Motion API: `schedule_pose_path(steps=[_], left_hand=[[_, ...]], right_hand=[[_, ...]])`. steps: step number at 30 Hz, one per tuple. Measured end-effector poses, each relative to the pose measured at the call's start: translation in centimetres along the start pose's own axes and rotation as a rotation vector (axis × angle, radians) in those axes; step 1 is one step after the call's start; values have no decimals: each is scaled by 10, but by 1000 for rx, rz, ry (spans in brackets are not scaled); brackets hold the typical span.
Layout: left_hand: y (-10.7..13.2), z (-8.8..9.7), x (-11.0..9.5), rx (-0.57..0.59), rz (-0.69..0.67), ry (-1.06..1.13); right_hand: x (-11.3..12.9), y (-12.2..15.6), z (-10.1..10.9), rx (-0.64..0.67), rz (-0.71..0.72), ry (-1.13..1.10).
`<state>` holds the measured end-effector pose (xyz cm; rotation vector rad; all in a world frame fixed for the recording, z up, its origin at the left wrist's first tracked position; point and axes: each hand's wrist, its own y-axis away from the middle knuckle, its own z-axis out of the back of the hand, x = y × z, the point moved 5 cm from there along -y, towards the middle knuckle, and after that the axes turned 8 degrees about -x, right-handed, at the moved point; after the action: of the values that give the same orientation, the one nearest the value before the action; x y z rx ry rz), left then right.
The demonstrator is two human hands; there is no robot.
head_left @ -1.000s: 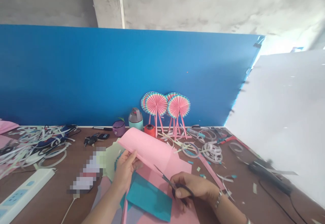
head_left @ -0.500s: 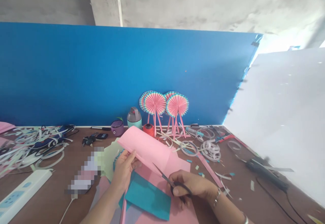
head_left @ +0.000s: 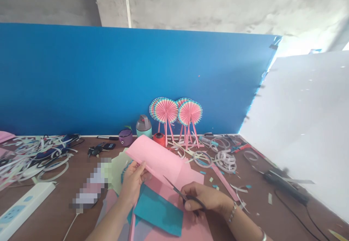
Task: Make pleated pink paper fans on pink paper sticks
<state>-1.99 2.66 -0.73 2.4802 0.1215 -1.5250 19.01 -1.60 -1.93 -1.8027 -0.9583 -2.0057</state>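
My left hand (head_left: pixel 134 182) pinches the near edge of a pink paper sheet (head_left: pixel 155 155), which curls upward and away from me. In my right hand (head_left: pixel 203 199) is a pair of dark-handled scissors (head_left: pixel 182 193). Their blades point up and left, close to the sheet's lower edge; whether they touch it I cannot tell. Below the hands lies a teal piece of paper (head_left: pixel 159 210), on top of more pink paper (head_left: pixel 195 226). Pale green paper (head_left: pixel 116 166) shows beyond my left hand.
Pleated pink paper fans (head_left: pixel 165 110) on stick legs stand against the blue partition (head_left: pixel 109 77). Nearby are a flask (head_left: pixel 144 126), a purple pot (head_left: pixel 125 137) and a red spool (head_left: pixel 159 139). A power strip (head_left: pixel 25 210) lies left, a glue gun (head_left: pixel 286 185) right, among coiled strips (head_left: pixel 225 161).
Almost nothing differs. The whole view has shifted very slightly, while both hands, the scissors and the pink sheet keep their places.
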Motion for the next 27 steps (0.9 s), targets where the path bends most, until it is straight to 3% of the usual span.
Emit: schedule_pose_path(steps=[27], left_hand=[[-2,2,2,-20,0,18]], right_hand=[[3,0,3,-61,-4,66]])
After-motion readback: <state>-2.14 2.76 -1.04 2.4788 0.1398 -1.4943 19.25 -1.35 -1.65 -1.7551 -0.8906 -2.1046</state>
